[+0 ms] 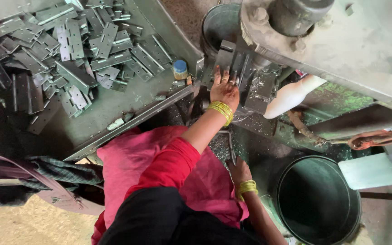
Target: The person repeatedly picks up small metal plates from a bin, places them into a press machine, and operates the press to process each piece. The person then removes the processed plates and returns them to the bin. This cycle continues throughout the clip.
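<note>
Hinge plate (233, 63) upright in the press fixture (255, 86), directly ahead of left hand (224, 89), fingers spread flat against it, long axis vertical; right hand (239, 171) lower, nearer the body, grip hidden, beside bucket (316, 199).

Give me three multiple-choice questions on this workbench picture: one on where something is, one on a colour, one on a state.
1. Where does the pile of metal hinge plates lie?
A. in the round bucket
B. on the tray at upper left
C. on the person's lap

2. What colour are the bangles on both wrists?
A. yellow-gold
B. blue
C. white

3. How is the left hand?
A. clenched in a fist
B. holding the small jar
C. fingers spread on the machine part

Answers: 1 B, the plates cover the tray; 2 A, both sets look yellow-gold; 3 C, its fingers rest flat on the press fixture.
</note>
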